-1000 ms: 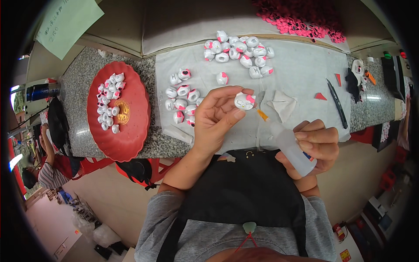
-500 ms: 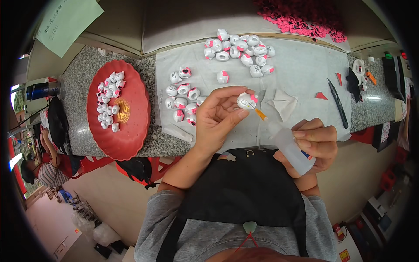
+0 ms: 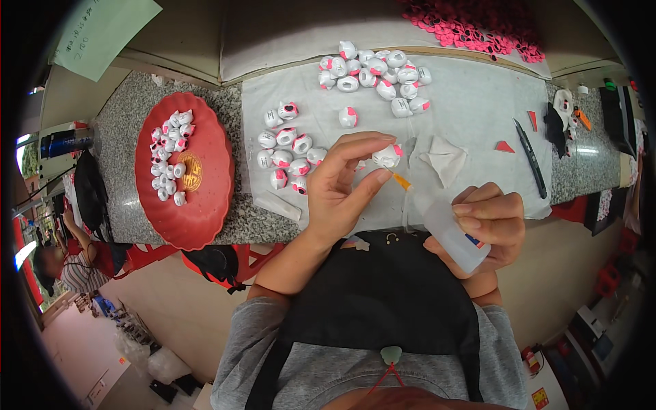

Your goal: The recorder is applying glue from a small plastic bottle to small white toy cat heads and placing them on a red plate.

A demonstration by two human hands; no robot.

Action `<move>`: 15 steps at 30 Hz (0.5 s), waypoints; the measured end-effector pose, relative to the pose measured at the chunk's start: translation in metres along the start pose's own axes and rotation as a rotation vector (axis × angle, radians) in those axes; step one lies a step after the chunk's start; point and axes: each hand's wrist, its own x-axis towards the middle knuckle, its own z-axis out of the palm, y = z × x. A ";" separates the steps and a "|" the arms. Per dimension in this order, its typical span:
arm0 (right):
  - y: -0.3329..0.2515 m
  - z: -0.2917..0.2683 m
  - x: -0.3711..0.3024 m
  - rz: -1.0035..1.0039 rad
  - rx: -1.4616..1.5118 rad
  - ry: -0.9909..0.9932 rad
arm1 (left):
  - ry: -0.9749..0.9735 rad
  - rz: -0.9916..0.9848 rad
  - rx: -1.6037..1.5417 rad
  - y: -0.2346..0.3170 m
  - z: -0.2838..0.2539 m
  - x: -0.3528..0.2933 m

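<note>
Between thumb and fingers, my left hand (image 3: 347,183) pinches a small white and pink cat-head figure (image 3: 387,157). My right hand (image 3: 488,225) is wrapped round a translucent squeeze bottle (image 3: 447,232), tilted with its orange nozzle (image 3: 401,182) toward the figure. The thin tip reaches the figure's lower edge; whether it touches I cannot tell. Left of my left hand lies a group of similar white and pink figures (image 3: 281,158). A larger cluster of them (image 3: 372,70) sits at the back, with one figure (image 3: 348,117) standing apart in front of it.
A red scalloped tray (image 3: 217,212) with several figures stands at left. Beside the bottle lies a crumpled white cloth (image 3: 444,160). Farther right are a black pen-like tool (image 3: 530,158) and red scraps (image 3: 505,146). Many pink pieces (image 3: 471,31) are heaped on the back shelf. Another person (image 3: 78,263) is at far left.
The figure in my left hand has turned, its face marks no longer showing as before. My right hand and the bottle have shifted slightly left.
</note>
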 end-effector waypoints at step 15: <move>0.048 -0.034 0.040 0.209 -0.026 0.005 | 0.181 -0.053 -0.148 -0.002 -0.007 0.011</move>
